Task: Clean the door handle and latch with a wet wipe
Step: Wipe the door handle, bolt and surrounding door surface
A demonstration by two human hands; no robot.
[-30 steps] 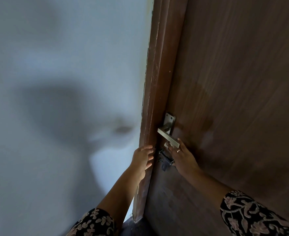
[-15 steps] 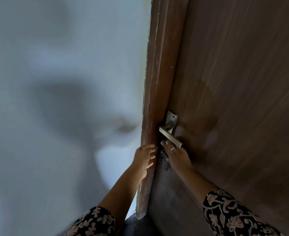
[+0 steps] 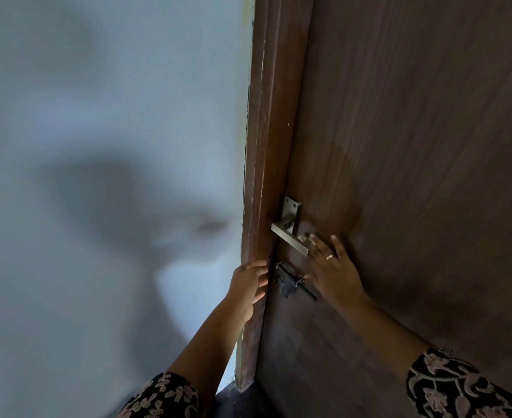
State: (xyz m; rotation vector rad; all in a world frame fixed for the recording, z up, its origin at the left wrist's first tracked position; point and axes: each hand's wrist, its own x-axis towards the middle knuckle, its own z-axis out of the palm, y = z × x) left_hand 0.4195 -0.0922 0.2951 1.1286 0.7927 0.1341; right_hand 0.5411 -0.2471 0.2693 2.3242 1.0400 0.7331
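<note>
Right hand point(image 3: 333, 267) slides up from latch point(image 3: 291, 282) to handle point(image 3: 288, 239) tip, fingers flat on a pale wipe point(image 3: 304, 237): handle cleaning starts. Left hand point(image 3: 248, 285) rests loosely on the door edge point(image 3: 263, 146) below.

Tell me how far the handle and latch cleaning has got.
Done: nothing shows as finished; no surface looks visibly wiped. In hand: the right hand lies flat, fingertips at the free end of the handle, over a pale bit that may be the wipe. The left hand rests on the frame. Left: the rest of the handle and the dark latch below it.
</note>
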